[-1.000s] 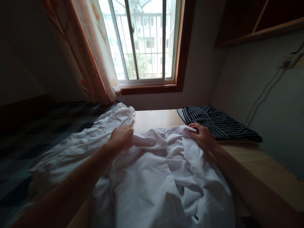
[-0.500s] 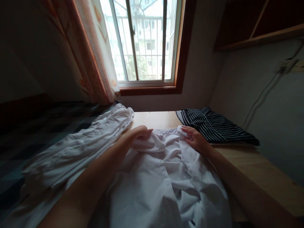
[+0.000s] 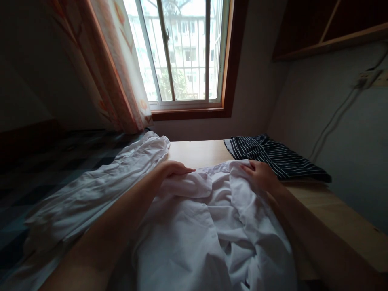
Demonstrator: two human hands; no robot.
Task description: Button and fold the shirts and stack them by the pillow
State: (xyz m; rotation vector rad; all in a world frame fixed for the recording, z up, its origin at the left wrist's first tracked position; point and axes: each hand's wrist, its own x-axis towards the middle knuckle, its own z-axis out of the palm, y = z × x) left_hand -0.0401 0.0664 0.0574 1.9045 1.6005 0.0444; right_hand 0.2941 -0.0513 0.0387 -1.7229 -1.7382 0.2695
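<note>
A white shirt (image 3: pixel 184 234) lies in front of me, its buttoned front edge running down the middle and its cloth wrinkled on the right. My left hand (image 3: pixel 178 167) grips the shirt's far edge at the collar end, fingers closed and partly hidden by the hand itself. At the right end of that same edge, my right hand (image 3: pixel 260 173) pinches the cloth between thumb and fingers. Between the two hands the edge is stretched, slanting up slightly to the right.
Another crumpled white garment (image 3: pixel 100 194) lies to the left, over a dark checked cover (image 3: pixel 91 155). On the right, a folded black-and-white striped garment (image 3: pixel 273 157) rests on the wooden table (image 3: pixel 197 151). A window (image 3: pixel 188 60) with a curtain (image 3: pixel 112 68) is behind.
My right hand has moved to the right along the shirt's far edge, drawing it straighter. My left hand has shifted slightly left and keeps its hold.
</note>
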